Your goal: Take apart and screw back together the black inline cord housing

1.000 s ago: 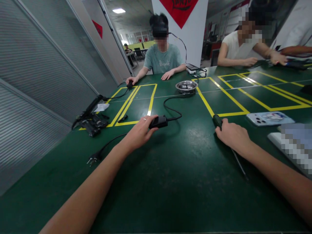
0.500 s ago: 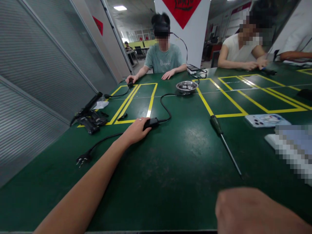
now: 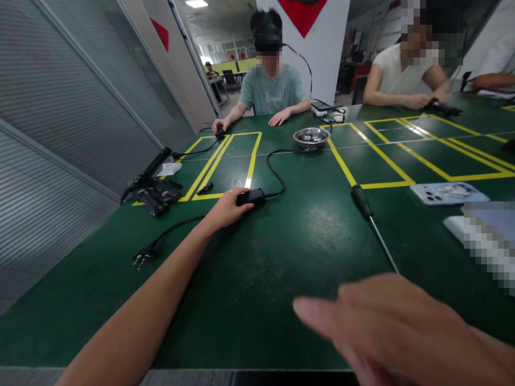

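Left hand (image 3: pixel 227 210): grip narrow, holding the black inline box (image 3: pixel 257 197) flat on the green bench (image 3: pixel 257 321), thumb on the near side, fingers over the far. I judge a light, even pinch is enough; a hard squeeze could skid it.

Cord (image 3: pixel 284 185) leaves the box's right end and bends toward the steel bowl (image 3: pixel 313 145). Best to leave slack there, since a sharp pull may drag at the bowl. Plug (image 3: pixel 145 255) lies prongs toward me, left of my forearm; keep the sleeve-less arm off its lead.

Right hand (image 3: pixel 398 327): blurred, near the camera, one digit out, nothing seen in it; how wide that grip is I can't tell. Screwdriver (image 3: pixel 362 202) lies just beyond; mind the shaft.
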A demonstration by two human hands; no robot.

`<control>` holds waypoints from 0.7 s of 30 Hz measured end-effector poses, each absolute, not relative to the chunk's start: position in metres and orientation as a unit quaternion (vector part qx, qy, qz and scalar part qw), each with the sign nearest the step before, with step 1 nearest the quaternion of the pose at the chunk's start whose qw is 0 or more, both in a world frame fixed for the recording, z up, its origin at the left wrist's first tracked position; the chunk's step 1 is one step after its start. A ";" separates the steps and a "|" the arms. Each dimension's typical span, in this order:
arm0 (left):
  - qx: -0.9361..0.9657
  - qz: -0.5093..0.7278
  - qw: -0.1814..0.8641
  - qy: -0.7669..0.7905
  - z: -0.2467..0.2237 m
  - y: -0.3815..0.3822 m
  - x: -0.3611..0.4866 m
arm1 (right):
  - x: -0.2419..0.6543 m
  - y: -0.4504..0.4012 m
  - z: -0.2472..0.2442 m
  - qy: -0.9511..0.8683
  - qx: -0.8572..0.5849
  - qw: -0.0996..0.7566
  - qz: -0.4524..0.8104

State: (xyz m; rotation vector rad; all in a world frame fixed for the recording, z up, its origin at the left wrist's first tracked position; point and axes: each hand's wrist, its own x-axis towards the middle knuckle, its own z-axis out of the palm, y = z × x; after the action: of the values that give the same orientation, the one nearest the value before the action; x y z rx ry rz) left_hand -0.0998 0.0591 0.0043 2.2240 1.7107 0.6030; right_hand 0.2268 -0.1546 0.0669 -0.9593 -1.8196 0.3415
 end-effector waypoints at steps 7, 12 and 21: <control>0.785 0.177 0.144 0.576 0.014 0.056 -0.099 | 0.234 -0.032 0.066 -0.835 -0.358 0.346 0.232; 0.771 0.248 0.080 0.581 0.030 0.039 -0.073 | 0.239 -0.025 0.037 -0.779 -0.427 0.349 0.299; 0.821 0.297 0.261 0.412 0.032 -0.030 0.021 | 0.229 -0.013 0.006 -0.607 -0.329 0.394 0.607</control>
State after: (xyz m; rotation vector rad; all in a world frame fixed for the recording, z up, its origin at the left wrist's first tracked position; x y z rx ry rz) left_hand 0.0215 -0.0304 0.0324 2.2221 1.1141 0.8052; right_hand 0.2289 -0.0126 0.0062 -0.8357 -1.5394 1.5402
